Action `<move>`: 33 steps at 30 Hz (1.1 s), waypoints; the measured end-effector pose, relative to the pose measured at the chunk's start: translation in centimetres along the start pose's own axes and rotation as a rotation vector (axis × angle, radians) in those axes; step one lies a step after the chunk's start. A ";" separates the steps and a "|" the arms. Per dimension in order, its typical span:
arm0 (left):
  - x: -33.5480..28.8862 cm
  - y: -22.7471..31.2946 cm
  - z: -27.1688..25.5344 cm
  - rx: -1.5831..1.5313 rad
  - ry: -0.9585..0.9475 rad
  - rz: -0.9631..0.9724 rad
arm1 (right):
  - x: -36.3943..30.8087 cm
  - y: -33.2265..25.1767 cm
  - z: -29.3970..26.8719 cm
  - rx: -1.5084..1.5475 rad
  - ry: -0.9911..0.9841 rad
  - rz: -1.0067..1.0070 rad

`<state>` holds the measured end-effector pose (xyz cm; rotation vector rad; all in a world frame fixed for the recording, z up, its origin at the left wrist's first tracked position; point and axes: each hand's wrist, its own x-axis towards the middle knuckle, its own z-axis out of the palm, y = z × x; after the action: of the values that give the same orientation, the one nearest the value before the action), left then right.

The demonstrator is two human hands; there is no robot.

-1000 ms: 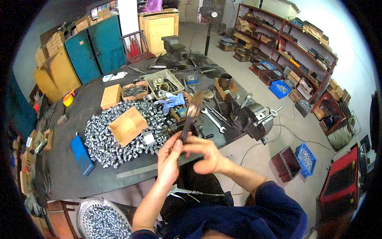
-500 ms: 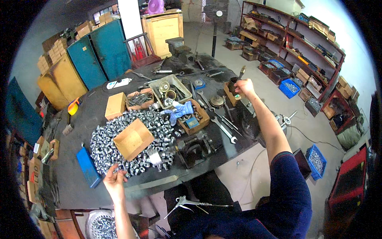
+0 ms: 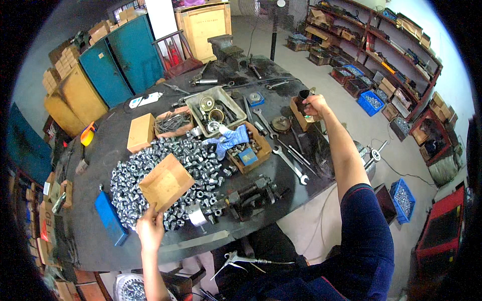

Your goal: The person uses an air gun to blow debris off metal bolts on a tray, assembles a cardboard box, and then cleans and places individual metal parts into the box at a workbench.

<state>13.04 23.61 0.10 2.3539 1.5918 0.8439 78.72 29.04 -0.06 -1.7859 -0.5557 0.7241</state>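
My left hand (image 3: pixel 150 230) is at the near edge of an open cardboard box (image 3: pixel 165 181), its fingers closed on that edge. The box sits on a wide heap of shiny metal nut-like fittings (image 3: pixel 128 173). At the far right of the table my right hand (image 3: pixel 315 105) is closed around a brush (image 3: pixel 312 91), of which only a small part shows. It is at a dark cup (image 3: pixel 303 94) standing in a small cardboard box (image 3: pixel 297 113); the brush's lower end is hidden.
Beside the heap lie a blue flat box (image 3: pixel 111 216) and a clamp-like metal fixture (image 3: pixel 248 198). Farther back are a grey tray of parts (image 3: pixel 228 100), a blue-striped glove (image 3: pixel 228 140) and a wrench (image 3: pixel 291 164). An air blow gun (image 3: pixel 236 260) lies near my lap.
My left hand has moved from the fittings up to the cardboard box's near edge and taken hold of it. My right hand has lowered the brush toward the dark cup.
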 end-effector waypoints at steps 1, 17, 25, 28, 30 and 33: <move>0.3 -0.1 0.4 0.008 -0.002 0.018 | -0.9 -0.7 -0.3 -0.001 0.022 0.025; -2.5 -2.7 -2.0 0.121 0.009 0.099 | -21.1 -1.8 -2.0 0.838 -0.948 -0.198; -4.1 -4.1 -4.0 0.198 -0.102 0.054 | -25.3 2.9 0.8 0.811 -1.016 -0.077; -4.8 -5.5 -3.8 0.142 -0.053 0.074 | -26.8 3.6 1.2 0.815 -1.014 -0.024; -4.9 -5.3 -3.9 0.149 -0.060 0.063 | -27.3 4.2 0.8 0.796 -0.995 -0.083; -5.0 -4.9 -4.1 0.152 -0.044 0.104 | -26.3 8.1 -0.9 0.076 -0.661 -0.309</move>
<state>5.59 20.49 -0.45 2.5612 1.5801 0.7079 61.00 8.08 -2.13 -1.3226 -1.1941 1.0974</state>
